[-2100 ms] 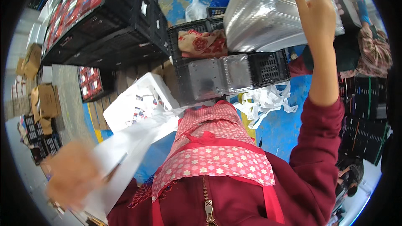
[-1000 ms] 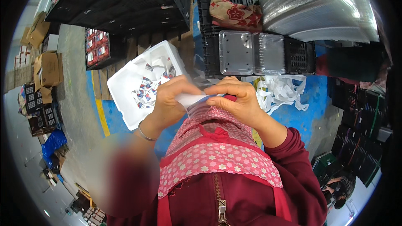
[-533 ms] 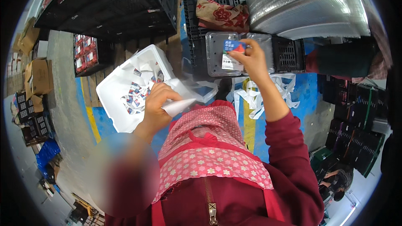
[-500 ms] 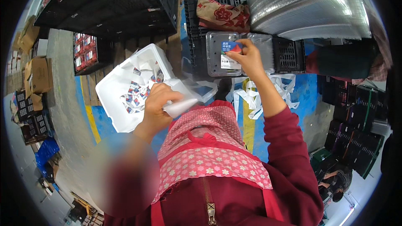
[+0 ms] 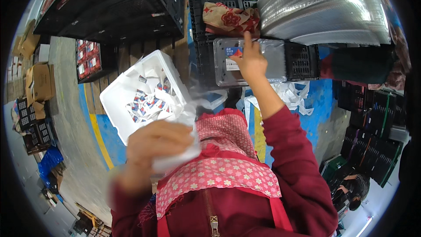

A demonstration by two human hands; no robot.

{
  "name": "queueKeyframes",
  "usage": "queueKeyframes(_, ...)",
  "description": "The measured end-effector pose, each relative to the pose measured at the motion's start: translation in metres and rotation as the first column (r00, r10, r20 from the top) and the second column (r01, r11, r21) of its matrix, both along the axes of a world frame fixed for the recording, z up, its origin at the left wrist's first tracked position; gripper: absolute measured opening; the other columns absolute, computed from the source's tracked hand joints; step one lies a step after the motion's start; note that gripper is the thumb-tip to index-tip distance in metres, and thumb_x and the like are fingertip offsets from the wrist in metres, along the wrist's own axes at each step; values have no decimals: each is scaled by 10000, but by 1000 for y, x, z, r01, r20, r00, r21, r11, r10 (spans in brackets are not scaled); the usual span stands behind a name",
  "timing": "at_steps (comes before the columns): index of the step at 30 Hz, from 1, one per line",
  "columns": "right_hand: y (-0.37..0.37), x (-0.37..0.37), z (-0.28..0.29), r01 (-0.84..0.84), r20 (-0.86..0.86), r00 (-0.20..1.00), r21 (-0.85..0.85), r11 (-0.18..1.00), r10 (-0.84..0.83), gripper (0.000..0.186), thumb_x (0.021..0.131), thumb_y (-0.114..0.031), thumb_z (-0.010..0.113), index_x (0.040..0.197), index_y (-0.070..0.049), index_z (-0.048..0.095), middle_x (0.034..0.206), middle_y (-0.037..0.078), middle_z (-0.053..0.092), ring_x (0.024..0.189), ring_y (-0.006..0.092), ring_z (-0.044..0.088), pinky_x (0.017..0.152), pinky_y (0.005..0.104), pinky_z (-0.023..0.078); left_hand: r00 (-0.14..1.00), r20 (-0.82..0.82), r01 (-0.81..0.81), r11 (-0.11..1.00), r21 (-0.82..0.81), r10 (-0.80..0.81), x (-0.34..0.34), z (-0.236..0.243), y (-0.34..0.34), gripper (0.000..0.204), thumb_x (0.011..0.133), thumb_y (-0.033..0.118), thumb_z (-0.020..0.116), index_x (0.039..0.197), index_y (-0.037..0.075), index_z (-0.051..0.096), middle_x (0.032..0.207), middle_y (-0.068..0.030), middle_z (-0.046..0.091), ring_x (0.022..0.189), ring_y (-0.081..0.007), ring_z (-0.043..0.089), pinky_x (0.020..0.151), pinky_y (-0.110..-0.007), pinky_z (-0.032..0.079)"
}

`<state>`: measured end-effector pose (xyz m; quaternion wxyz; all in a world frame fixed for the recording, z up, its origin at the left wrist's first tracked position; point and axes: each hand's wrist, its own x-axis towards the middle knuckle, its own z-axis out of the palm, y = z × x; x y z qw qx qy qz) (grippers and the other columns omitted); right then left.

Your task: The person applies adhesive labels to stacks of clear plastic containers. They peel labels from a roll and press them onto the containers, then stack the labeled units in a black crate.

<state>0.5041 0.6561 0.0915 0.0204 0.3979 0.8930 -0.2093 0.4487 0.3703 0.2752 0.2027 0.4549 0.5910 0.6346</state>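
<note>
My right hand (image 5: 254, 65) is over a clear plastic clamshell box (image 5: 222, 75), its fingers apart and nothing held. A blue, red and white label (image 5: 232, 64) lies on the box top, just left of my fingertips. Motion smears my left hand (image 5: 160, 145), low on the left near my apron. A white papery bundle (image 5: 173, 160) shows under its fingers, too blurred to make out its kind. Beside that hand stands a white foam box (image 5: 116, 101) with several small printed labels (image 5: 147, 103) inside.
Black crates (image 5: 302, 59) support the clear box. A tall stack of clear plastic trays (image 5: 320, 8) stands at the back right, beside a floral cloth (image 5: 230, 17). White strips (image 5: 296, 98) lie on the blue floor. A large black crate (image 5: 118, 13) stands back left.
My right hand has let go of the label, which stays on the clear box, and has spread its fingers. My left hand has moved down toward my body with the white bundle.
</note>
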Motion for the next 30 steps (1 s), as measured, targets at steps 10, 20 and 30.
queueKeyframes(10,43,81,-26,142,-192,976,217,966,-100,775,695,-361,806,1385,-236,477,1366,116,428,1238,415,425,895,586,415,997,-57,-52,999,-15,51,-5,4,13,230,728,28,804,887,70,643,874,-100,611,714,-180,601,619,-269,471)
queueKeyframes(20,14,142,255,-136,-603,730,333,933,321,556,621,-139,859,1148,-76,691,1225,158,576,1138,328,562,953,420,459,959,-268,-105,994,-26,94,-17,-1,56,271,645,-15,824,831,87,656,792,-53,594,691,-149,577,608,-249,455)
queueKeyframes(30,318,116,327,62,-316,938,560,826,144,724,742,-611,742,1243,-95,658,1143,192,680,1023,286,662,882,423,494,960,190,197,978,65,-206,-18,31,129,260,814,-27,744,985,16,553,969,-72,590,860,-107,602,772,-242,491)
